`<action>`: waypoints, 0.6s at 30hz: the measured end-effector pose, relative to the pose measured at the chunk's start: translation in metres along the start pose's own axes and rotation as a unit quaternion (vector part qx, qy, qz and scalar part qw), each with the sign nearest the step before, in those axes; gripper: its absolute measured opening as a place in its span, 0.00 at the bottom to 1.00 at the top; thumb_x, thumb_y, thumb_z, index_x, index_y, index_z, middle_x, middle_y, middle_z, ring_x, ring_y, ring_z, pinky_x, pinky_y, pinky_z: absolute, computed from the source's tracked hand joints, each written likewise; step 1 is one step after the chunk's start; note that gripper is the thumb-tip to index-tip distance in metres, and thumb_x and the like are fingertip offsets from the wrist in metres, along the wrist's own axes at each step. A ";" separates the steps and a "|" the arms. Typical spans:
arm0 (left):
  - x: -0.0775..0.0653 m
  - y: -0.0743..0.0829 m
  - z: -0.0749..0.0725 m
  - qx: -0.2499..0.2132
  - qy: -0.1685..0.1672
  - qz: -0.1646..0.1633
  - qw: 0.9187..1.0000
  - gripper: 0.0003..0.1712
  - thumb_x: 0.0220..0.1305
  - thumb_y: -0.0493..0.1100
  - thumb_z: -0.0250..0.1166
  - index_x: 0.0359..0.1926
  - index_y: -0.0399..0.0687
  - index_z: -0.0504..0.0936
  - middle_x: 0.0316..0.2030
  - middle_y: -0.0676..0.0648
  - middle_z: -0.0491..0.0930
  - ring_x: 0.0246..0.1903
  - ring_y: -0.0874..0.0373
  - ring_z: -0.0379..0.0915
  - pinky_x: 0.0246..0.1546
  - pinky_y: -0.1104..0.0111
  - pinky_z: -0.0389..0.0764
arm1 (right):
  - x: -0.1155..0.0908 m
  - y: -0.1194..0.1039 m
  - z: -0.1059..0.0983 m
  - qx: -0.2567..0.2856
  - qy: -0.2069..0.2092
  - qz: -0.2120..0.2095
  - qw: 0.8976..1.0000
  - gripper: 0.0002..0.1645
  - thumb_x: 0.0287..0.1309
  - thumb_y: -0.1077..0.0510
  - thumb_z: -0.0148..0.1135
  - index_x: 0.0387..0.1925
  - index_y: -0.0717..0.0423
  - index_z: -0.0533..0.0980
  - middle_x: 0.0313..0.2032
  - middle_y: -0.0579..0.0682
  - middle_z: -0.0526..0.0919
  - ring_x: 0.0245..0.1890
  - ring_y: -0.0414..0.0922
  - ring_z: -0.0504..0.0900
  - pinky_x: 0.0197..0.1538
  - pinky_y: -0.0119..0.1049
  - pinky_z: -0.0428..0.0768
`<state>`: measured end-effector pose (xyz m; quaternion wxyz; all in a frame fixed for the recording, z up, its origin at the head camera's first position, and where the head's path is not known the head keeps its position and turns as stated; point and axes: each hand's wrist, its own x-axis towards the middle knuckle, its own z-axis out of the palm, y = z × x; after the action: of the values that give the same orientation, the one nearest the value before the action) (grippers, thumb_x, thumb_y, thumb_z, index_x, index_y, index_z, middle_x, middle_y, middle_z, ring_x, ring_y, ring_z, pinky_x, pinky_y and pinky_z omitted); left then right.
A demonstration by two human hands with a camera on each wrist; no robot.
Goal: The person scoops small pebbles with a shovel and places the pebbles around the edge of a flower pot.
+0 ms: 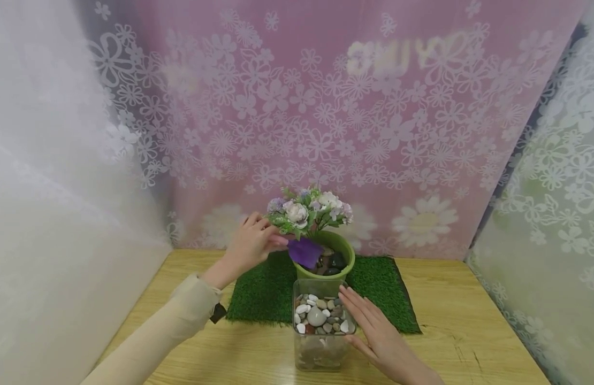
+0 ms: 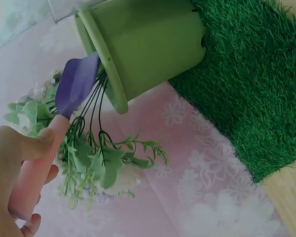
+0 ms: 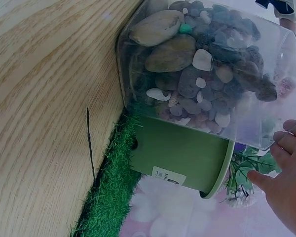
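Observation:
My left hand grips the pink handle of a small trowel. Its purple blade is over the left rim of a green flowerpot, tilted toward the inside; in the left wrist view the blade looks clean, with no stones on it. Dark stones lie in the pot, and artificial flowers in white and lilac rise from it. My right hand, fingers extended, rests against the right rim of a clear plastic container filled with pebbles.
A green artificial grass mat lies beneath the pot on the wooden table. The container stands just in front of the pot. Pink floral curtain hangs behind, with pale sheets at both sides.

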<state>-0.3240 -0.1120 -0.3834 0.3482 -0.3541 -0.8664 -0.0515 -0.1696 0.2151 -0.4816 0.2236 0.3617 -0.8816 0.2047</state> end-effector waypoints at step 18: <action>-0.045 -0.005 -0.055 -0.015 -0.119 -0.086 0.989 0.04 0.70 0.40 0.64 0.44 0.50 0.80 0.40 0.51 0.87 0.35 0.53 0.72 0.39 0.58 0.74 | 0.001 -0.003 -0.003 0.003 -0.008 0.006 1.000 0.50 0.64 0.54 0.67 0.80 0.53 0.53 0.78 0.53 0.56 0.78 0.47 0.54 0.75 0.24 0.37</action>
<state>-0.2737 -0.1604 -0.3700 0.2313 -0.2866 -0.9283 -0.0515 -0.1677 0.2144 -0.4777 0.2137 0.3589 -0.8849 0.2060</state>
